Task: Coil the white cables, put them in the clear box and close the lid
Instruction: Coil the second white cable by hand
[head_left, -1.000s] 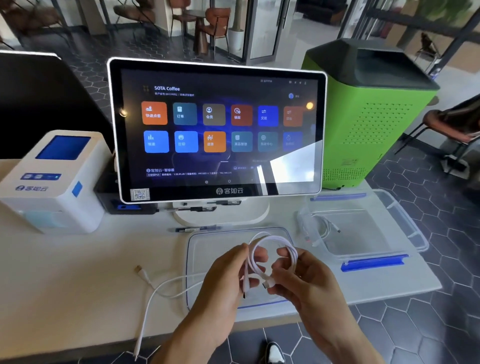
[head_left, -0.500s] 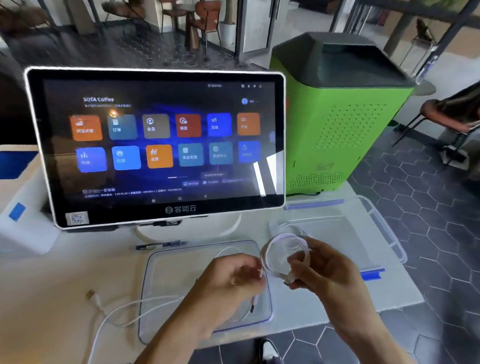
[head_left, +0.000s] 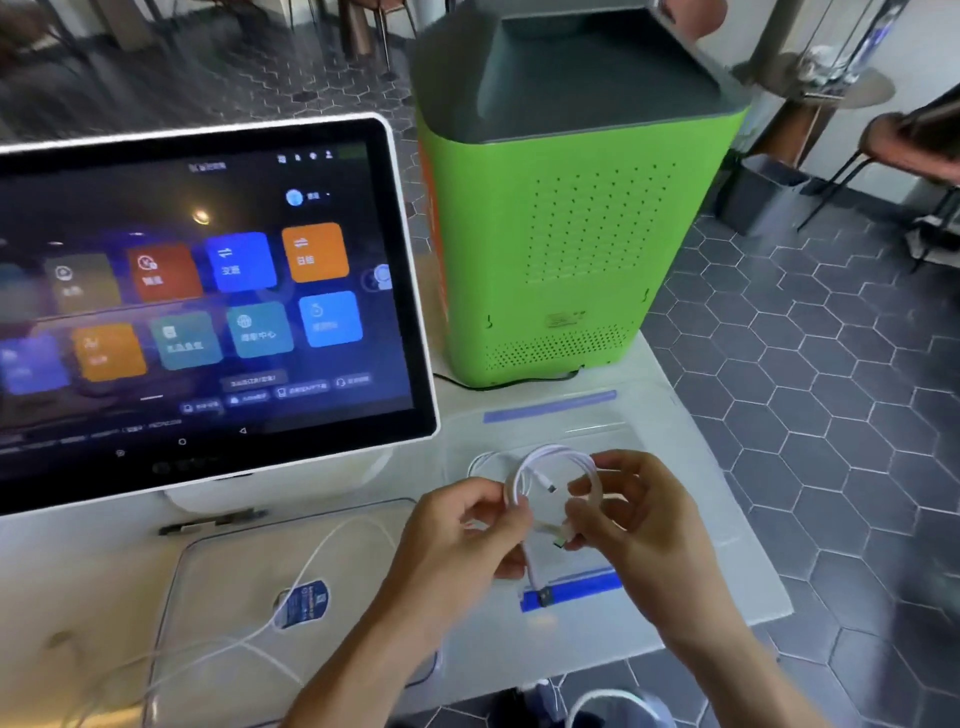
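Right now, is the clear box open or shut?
Open. The lid lies flat on the table left of the box, with a loose cable across it.

Both forearms reach in from the lower edge, bare, converging at centre. Left hand (head_left: 467, 525) curled, fingertips pinching the near-left side of a white cable coil (head_left: 556, 478). Right hand (head_left: 631, 512) curled too, thumb and fingers gripping the coil's right side.
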